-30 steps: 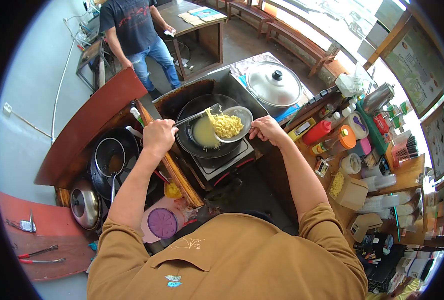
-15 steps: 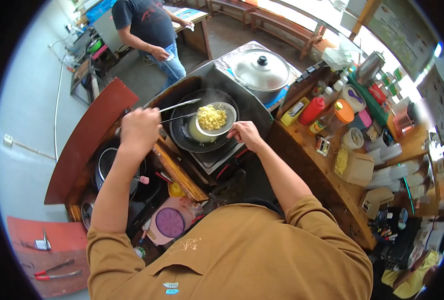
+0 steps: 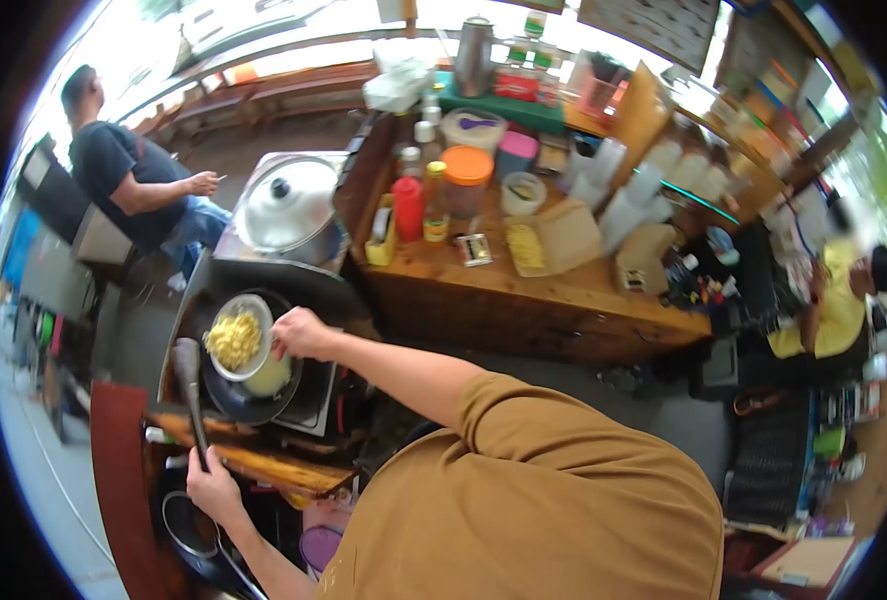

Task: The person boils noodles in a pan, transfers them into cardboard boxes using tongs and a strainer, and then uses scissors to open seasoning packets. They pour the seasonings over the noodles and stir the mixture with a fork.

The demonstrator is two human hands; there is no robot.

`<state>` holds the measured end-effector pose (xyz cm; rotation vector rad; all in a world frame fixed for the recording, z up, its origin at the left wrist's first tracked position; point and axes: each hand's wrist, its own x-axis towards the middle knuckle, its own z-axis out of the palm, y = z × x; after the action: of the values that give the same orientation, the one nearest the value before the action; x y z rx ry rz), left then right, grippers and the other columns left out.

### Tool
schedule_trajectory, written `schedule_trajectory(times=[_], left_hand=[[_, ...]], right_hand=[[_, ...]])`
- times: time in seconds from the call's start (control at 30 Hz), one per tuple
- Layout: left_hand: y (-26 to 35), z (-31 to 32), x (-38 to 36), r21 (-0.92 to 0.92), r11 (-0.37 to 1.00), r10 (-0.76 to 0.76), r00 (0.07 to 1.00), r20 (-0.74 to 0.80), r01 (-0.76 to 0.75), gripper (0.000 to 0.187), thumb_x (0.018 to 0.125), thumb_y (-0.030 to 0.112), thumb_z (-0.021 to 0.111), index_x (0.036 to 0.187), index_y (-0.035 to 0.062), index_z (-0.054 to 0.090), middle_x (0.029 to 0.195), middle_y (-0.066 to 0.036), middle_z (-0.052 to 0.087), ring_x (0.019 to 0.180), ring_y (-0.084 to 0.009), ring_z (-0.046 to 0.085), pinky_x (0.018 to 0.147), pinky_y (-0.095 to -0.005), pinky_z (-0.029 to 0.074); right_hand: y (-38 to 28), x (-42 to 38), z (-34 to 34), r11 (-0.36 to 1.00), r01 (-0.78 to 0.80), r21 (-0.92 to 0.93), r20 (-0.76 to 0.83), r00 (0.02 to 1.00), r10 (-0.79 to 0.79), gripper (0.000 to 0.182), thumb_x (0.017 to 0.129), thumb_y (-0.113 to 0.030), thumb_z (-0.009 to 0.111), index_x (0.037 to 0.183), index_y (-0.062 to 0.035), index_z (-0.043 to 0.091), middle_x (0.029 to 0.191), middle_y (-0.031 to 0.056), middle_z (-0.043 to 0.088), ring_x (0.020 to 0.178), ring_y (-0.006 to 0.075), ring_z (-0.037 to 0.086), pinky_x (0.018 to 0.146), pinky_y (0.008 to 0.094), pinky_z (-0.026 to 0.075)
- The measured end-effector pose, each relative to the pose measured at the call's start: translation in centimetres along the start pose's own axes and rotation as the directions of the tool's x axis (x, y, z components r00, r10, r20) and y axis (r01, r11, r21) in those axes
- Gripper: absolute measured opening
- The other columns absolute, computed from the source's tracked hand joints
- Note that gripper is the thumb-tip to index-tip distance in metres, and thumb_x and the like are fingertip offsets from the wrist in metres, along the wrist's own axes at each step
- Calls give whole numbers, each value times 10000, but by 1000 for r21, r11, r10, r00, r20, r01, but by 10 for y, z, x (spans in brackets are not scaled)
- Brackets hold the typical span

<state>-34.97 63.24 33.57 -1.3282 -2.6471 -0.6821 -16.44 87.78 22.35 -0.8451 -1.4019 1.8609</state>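
Note:
My right hand (image 3: pixel 302 333) is closed on the handle of a round, light grey strainer (image 3: pixel 267 322). Chopped yellow food (image 3: pixel 234 342), perhaps short noodles, lies heaped in it. Below the strainer sits a dark wok (image 3: pixel 226 405) with pale, cloudy liquid (image 3: pixel 269 378), partly hidden by the strainer. At the lower left, my left hand (image 3: pixel 214 490) grips long metal tongs (image 3: pixel 190 385) that point upward, left of the wok. The tongs are blurred, and their two arms look close together.
Behind the wok stands a lidded silver pot (image 3: pixel 289 210). A wooden counter (image 3: pixel 444 290) holds a red bottle (image 3: pixel 409 210), an orange-lidded jar (image 3: pixel 467 178) and an open box (image 3: pixel 564 235). One person (image 3: pixel 134 180) stands far left, another (image 3: pixel 834 310) at right.
The view has swung right. My left hand has dropped away from the wok, and the tongs now point up instead of over it. The strainer stays above the wok in my right hand.

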Motion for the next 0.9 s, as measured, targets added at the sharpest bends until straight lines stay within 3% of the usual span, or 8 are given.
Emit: schedule_trajectory(times=[0.07,0.17,0.27,0.33,0.43,0.5,0.67,0.9], left_hand=[[1,22,-1,-55,978,187,959,-213,-203,358,908,233,663,1208,37,665,972,-242,696,869,-428,669,755,-472,513],[24,21,-21,51,979,197,979,50,-200,369,918,203,663,1233,11,647,987,-231,697,866,-409,671,743,-452,513],[20,34,-31,-95,948,282,942,-184,-303,382,913,202,670,1248,21,641,991,-224,690,850,-405,663,727,-453,508],[13,38,-33,35,958,284,957,48,-286,378,916,167,674,1266,33,633,961,-219,672,828,-403,642,706,-465,497],[26,44,-42,-130,955,249,958,-141,-267,379,885,128,699,1248,33,642,929,-210,671,814,-395,636,717,-448,499],[26,41,-43,-37,942,330,943,-48,-332,385,868,99,706,1236,7,639,954,-218,678,843,-394,650,738,-450,512],[39,40,-66,13,978,209,974,-91,-208,367,869,166,711,1205,28,662,964,-187,695,851,-368,668,743,-441,525],[73,29,-119,-101,990,-116,970,-212,96,375,857,195,717,1174,0,672,968,-211,700,866,-382,679,757,-426,526]], right_hand=[[-3,-5,1,999,-30,43,-11,999,30,271,911,-114,515,738,21,674,669,126,696,471,125,587,406,280,436],[-3,-12,-2,998,-35,59,-39,999,37,264,912,-106,512,745,29,666,657,134,688,433,121,540,395,268,404],[1,-14,-10,991,-28,131,-40,999,34,270,918,-109,511,745,31,664,652,133,685,433,120,534,396,268,397],[4,-15,-17,999,-5,41,-57,998,7,267,919,-132,529,753,15,678,659,118,690,441,116,524,407,280,412],[3,-20,-25,997,-58,49,-78,995,62,286,926,-185,531,786,0,699,697,109,705,501,117,550,454,280,446],[7,-17,-34,998,-68,19,-13,998,68,293,932,-220,529,812,-16,701,743,112,719,546,112,554,488,263,454],[5,-13,-39,975,-111,192,106,990,92,251,953,-163,508,851,1,668,759,134,708,497,81,474,442,234,376],[-14,-5,-41,996,-80,50,150,986,72,270,951,-124,503,781,15,660,715,140,704,461,83,473,421,234,380]])
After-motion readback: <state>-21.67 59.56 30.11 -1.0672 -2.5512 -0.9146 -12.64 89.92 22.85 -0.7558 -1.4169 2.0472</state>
